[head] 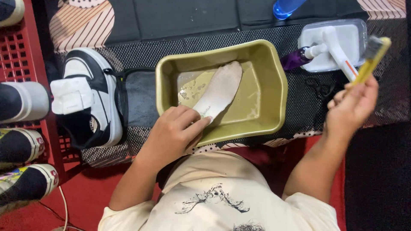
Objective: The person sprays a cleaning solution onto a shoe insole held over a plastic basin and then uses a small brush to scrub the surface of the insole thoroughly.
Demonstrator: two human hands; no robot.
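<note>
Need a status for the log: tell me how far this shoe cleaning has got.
Done: the insole is out of the black-and-white sneaker and lies in the wet olive basin. In hand: the left hand pins its heel; the right hand holds a yellow brush raised. Left: no lather shows on the insole; the sneaker stands aside.

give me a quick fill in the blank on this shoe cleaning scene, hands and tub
1. The left hand holds a pale insole inside the olive-green ____.
2. The right hand holds a brush with a ____ handle.
3. The black and white sneaker lies on the same side as the person's ____ hand.

Missing words: tub; yellow; left
</note>
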